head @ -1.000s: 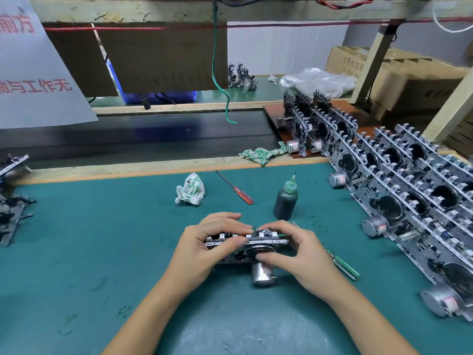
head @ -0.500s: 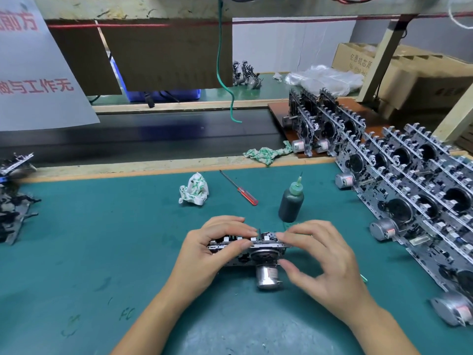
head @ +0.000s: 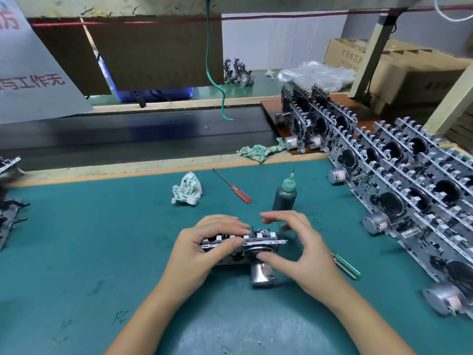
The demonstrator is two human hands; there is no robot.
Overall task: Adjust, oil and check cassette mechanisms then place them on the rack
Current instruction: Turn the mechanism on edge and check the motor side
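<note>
Left hand of mine grips the cassette mechanism by its top edge, fingers curled over it, thumb on the near face. My right hand arches over the mechanism's right end with loosely spread fingers, only the thumb touching the round wheel; it grasps nothing. Mechanism rests on the green tabletop between both hands. Just beyond the right hand stands the oil bottle; farther right, the loaded rack.

left hand grips cassette mechanism on green mat; right hand thumb on its flywheel, fingers arched above.
</note>
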